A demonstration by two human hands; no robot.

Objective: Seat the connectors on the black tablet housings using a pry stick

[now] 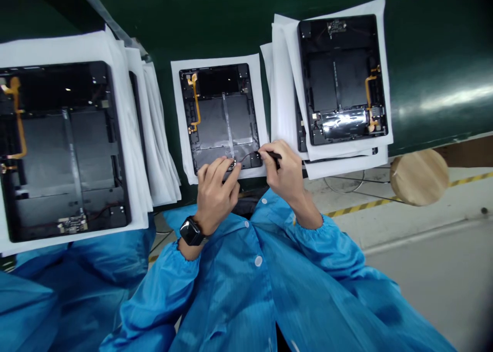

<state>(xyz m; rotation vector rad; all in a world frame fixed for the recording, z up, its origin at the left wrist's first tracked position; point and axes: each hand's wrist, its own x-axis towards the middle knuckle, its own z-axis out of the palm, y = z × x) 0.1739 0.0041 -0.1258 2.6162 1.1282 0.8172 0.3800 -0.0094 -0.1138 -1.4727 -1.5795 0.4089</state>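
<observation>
In front of me lies an opened tablet housing point(215, 121), black inside, with an orange flex cable point(197, 105) along its left side and a grey ribbon down the middle. My left hand point(217, 190) rests on its near edge, fingers stretched and apart, fingertips at a small circuit board point(232, 164) that they partly cover. My right hand point(284, 170) pinches a slim dark tool point(276, 155) over the near right corner; its tip is hard to make out. A thin dark curved line, wire or tool tip, runs between the two hands.
Opened tablet housings on white foam sheets are stacked to the left point(42, 157) and right point(321, 80) on the green table point(431, 70). A round wooden stool point(419, 177) stands beyond the table edge. Someone in a blue smock point(77, 285) is close on my left.
</observation>
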